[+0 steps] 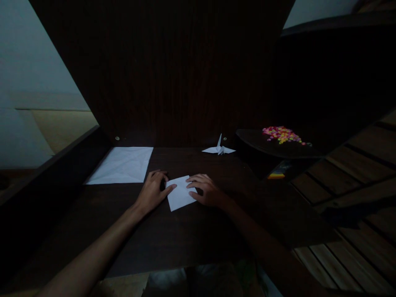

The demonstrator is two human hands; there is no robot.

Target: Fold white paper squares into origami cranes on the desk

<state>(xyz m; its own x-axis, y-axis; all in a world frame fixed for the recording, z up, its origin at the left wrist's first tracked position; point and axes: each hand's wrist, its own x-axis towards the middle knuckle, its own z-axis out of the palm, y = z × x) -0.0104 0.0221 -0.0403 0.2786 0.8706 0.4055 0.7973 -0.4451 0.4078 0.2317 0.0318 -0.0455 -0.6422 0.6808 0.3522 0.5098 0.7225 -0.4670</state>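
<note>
- Folded paper [181,198], in the head view, lay on the dark surface [173,247] just below the middle of the frame, between the hands; it was nearly square and tilted, with no clear long axis.
- Neither hand was nearer: both touched it. The left hand [151,188] had its thumb on the left edge; whether its fingers pinched could not be told. The right hand [208,190] rested spread fingertips on the right side.
- A larger white sheet [122,165] lay left; a paper crane [220,151] stood above right.
- Coloured pieces [282,134] lay heaped on a shelf [253,139] at right.
</note>
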